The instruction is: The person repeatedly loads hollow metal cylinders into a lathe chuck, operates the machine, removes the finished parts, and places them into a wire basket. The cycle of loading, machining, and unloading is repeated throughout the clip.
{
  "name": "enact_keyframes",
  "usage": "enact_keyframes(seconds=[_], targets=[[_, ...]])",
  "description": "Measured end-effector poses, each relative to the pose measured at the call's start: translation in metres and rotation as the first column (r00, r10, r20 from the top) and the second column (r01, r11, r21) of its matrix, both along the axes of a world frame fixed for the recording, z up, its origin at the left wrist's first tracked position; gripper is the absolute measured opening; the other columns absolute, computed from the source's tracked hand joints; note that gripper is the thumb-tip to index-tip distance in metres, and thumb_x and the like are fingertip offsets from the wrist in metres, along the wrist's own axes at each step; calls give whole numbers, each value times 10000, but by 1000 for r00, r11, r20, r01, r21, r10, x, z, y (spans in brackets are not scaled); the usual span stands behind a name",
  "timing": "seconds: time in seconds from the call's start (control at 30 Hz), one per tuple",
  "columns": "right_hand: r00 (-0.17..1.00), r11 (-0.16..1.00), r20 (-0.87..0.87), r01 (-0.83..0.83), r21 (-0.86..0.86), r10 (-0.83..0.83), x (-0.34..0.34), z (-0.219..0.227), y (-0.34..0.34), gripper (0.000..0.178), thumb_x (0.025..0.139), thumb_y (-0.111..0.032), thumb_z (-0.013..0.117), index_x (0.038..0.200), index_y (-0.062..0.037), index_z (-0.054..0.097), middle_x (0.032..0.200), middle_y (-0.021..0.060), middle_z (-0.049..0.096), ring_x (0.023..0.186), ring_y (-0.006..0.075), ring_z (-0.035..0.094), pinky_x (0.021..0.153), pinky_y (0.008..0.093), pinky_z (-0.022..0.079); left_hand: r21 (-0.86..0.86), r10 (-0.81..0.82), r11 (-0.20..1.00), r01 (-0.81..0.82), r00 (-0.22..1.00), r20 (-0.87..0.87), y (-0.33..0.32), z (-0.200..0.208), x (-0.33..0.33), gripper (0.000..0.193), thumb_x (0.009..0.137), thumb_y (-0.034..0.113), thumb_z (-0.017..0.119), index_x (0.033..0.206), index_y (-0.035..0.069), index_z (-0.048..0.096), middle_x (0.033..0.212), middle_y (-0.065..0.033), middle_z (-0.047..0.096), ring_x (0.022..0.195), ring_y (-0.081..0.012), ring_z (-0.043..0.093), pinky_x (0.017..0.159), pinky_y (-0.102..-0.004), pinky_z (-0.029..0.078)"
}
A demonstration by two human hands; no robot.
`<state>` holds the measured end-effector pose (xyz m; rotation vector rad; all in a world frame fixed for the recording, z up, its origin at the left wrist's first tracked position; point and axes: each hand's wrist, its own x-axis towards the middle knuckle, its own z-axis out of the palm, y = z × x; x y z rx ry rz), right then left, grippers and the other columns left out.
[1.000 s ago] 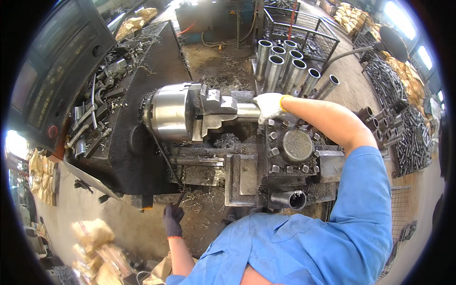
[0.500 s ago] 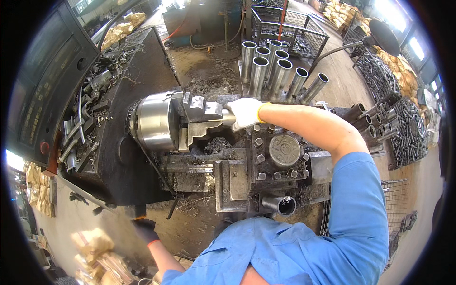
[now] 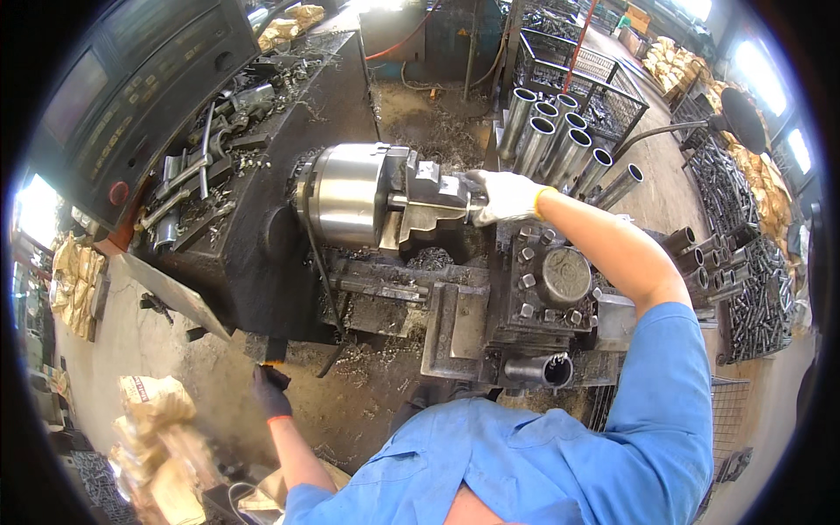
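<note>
My right hand [image 3: 507,196], in a white glove with a yellow cuff, reaches over the lathe and is closed round the end of a short metal cylinder [image 3: 477,206]. That cylinder sits at the stepped jaws [image 3: 429,206] of the shiny lathe chuck [image 3: 350,194]. My left hand [image 3: 272,393], in a dark glove with an orange cuff, is low on the left, next to a black part with an orange edge [image 3: 275,352] below the machine's corner. Its fingers look closed, but what they hold is hidden. Right of the chuck stands the bolted tool post [image 3: 560,278].
Several upright steel tubes [image 3: 570,149] stand behind the tool post. One tube [image 3: 541,370] lies nearest me. Metal offcuts [image 3: 206,166] cover the headstock, beside a control panel [image 3: 105,105]. Wire bins [image 3: 577,79] stand at the back; paper sacks [image 3: 157,420] are at lower left.
The whole view has shifted, so the lathe appears further right. My right hand stays at the cylinder by the jaws, and my left hand stays near the black part.
</note>
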<state>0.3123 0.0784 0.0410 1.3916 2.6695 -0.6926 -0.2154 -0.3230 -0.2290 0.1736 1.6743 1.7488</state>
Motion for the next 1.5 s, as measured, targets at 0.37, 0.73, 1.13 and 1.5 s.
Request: enact_keyframes(seconds=[0.37,0.73,1.13,1.5], targets=[[367,607,-747,793,-61,-554,142,15,-233,456,981,-62,746,1403,73,639,1304,163,735,1134,222,713,1047,358,565,182,167,983,-19,-309,-936,90,286,59,460,998,193,702,1410,2,635,1278,-201,723,1174,-377,696,1002,-438,560],[407,576,-676,817,-32,-615,170,-32,-388,449,915,42,713,1362,56,672,1265,155,749,1120,191,717,1016,321,556,-293,-360,905,-309,-187,-914,270,424,3,695,1053,485,525,1646,164,357,1140,-251,771,1047,-459,744,892,-586,546],[742,847,-416,504,-170,-525,77,-62,-335,651,804,-334,896,1366,-106,658,1254,182,748,1129,340,751,962,425,600,44,-796,516,856,498,-344,24,213,377,320,1007,102,744,1320,42,726,1245,-99,746,1168,-184,690,1060,-336,540],[924,965,-383,-106,-241,6,-56,-142,-429,618,833,-367,844,1384,-144,672,1310,141,744,1205,337,715,1030,410,575,311,-208,853,418,820,-533,-222,251,303,255,1092,163,644,1235,-32,724,1225,-108,757,1097,-134,682,960,-291,557]])
